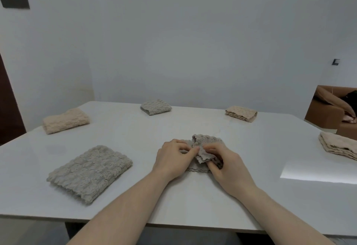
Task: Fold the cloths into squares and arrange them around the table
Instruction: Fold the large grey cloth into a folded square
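A small grey textured cloth (pixel 207 141) lies partly folded in the middle of the white table (pixel 212 196). My left hand (pixel 172 158) pinches its near left edge. My right hand (pixel 229 168) grips a raised corner of the same cloth from the right. Folded cloths lie around the table: a grey one (pixel 89 173) at the near left, a beige one (pixel 65 120) at the far left, a grey one (pixel 155 106) at the far middle, a beige one (pixel 241 113) at the far right, and a beige one (pixel 339 147) at the right edge.
A plain white wall stands behind the table. A brown sofa (pixel 332 113) with dark fabric on it shows at the right. A dark door edge (pixel 7 105) is at the far left. The table's front edge runs just below my forearms.
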